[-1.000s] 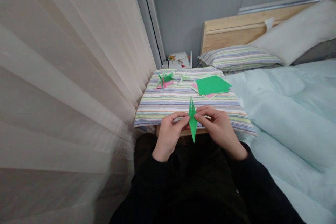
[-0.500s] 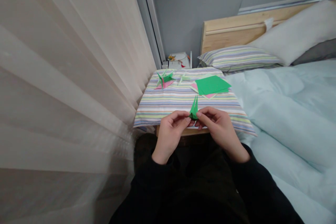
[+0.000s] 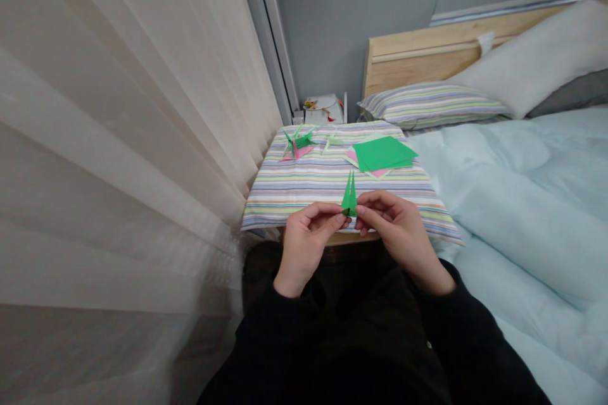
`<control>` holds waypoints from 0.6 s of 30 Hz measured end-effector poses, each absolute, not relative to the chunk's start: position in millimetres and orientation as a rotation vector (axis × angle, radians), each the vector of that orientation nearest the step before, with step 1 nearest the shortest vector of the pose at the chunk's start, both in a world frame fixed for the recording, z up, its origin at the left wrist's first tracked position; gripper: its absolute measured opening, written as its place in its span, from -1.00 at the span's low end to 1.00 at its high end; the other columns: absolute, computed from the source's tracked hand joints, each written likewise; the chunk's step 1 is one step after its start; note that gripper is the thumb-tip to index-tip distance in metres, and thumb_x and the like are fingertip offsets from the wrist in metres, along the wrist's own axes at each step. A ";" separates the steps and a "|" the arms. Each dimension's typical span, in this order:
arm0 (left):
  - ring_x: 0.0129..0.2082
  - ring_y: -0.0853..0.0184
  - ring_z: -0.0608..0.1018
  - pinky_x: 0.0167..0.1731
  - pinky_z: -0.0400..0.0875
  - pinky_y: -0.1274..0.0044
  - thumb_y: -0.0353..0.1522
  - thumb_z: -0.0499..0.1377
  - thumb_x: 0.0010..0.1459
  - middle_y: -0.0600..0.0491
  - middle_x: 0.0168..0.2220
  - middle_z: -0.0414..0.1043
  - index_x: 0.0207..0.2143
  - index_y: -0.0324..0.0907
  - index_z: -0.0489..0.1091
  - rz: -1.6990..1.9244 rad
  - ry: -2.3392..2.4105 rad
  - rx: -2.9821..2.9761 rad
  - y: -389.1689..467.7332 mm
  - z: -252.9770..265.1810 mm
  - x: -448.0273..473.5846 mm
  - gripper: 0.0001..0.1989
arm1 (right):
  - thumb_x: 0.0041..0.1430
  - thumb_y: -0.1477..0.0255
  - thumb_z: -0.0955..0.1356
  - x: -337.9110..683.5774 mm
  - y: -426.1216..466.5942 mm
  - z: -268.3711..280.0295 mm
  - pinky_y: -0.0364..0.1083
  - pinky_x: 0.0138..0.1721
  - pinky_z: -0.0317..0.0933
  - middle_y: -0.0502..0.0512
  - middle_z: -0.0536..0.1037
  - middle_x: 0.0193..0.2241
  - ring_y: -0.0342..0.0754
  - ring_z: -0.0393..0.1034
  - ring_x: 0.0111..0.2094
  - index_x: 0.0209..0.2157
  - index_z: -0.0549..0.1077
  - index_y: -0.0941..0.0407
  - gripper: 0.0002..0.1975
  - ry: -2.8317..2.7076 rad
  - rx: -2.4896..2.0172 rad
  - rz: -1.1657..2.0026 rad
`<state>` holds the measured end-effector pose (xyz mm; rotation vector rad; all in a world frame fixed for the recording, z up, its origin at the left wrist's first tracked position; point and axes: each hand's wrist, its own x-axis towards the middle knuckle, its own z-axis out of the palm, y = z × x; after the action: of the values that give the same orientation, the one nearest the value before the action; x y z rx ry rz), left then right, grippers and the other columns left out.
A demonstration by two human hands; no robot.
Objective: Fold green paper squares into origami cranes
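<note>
A pale pleated curtain borders the left side. A grey wall stands behind a wooden headboard; a light-blue quilt lies at right.

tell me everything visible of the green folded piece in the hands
The green folded piece looks like creased paper: two narrow tips extend side by side, away from the person, from a wider base. The left hand and right hand pinch that base from either side, near the front edge of the striped cloth.
</note>
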<state>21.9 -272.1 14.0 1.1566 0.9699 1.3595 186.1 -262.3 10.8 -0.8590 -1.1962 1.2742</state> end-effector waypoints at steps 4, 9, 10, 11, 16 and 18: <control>-0.34 0.33 0.65 -0.15 0.57 0.45 -0.34 0.44 0.02 0.04 -0.36 0.63 -0.33 -0.22 0.60 1.329 0.956 1.097 -272.7 13.9 22.6 -0.83 | 0.12 0.25 0.53 186.7 -264.3 10.7 -0.12 -0.49 0.41 -0.03 0.54 -0.51 -0.12 0.46 -0.51 -0.26 0.49 0.11 -0.73 -1.199 -0.832 1.246; -0.27 0.28 0.66 -0.13 0.58 0.43 -0.31 0.45 0.02 0.02 -0.29 0.65 -0.33 -0.19 0.61 1.359 0.966 1.137 -271.6 11.4 20.8 -0.82 | 0.15 0.25 0.51 188.9 -270.7 10.6 -0.04 -0.30 0.49 0.05 0.61 -0.36 -0.06 0.54 -0.38 -0.25 0.52 0.09 -0.77 -1.303 -0.838 1.199; -0.25 0.27 0.66 -0.11 0.58 0.42 -0.30 0.45 0.02 0.01 -0.27 0.66 -0.33 -0.19 0.62 1.359 0.967 1.151 -271.6 11.0 20.4 -0.82 | 0.14 0.26 0.52 189.2 -271.3 10.2 -0.02 -0.26 0.50 0.06 0.62 -0.34 -0.04 0.56 -0.35 -0.26 0.53 0.09 -0.77 -1.316 -0.850 1.195; -0.25 0.27 0.66 -0.10 0.57 0.42 -0.29 0.45 0.02 0.00 -0.27 0.66 -0.32 -0.19 0.63 1.355 0.971 1.157 -271.8 10.8 20.1 -0.81 | 0.12 0.26 0.52 189.4 -271.4 9.6 -0.01 -0.23 0.50 0.07 0.63 -0.34 -0.02 0.57 -0.33 -0.27 0.54 0.09 -0.77 -1.327 -0.866 1.187; -0.34 0.30 0.64 -0.22 0.60 0.43 -0.20 0.40 0.08 0.02 -0.35 0.61 -0.36 -0.21 0.58 1.337 0.955 1.079 -274.4 15.8 21.3 -0.75 | 0.15 0.33 0.49 189.9 -270.3 8.4 0.01 -0.23 0.46 0.07 0.64 -0.39 0.00 0.56 -0.34 -0.37 0.55 0.08 -0.87 -1.425 -0.917 1.041; -0.38 0.34 0.61 -0.35 0.58 0.50 -0.21 0.43 0.04 0.08 -0.40 0.56 -0.38 -0.20 0.52 1.336 0.965 1.051 -274.7 19.2 21.7 -0.75 | 0.18 0.40 0.47 191.5 -271.2 10.2 0.00 -0.24 0.43 0.07 0.64 -0.38 0.00 0.54 -0.33 -0.39 0.55 0.08 -0.93 -1.516 -0.909 0.951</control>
<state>21.7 -274.7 19.2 1.0514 0.9652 1.3359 191.5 -271.2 10.2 -0.9088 -1.5159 0.9510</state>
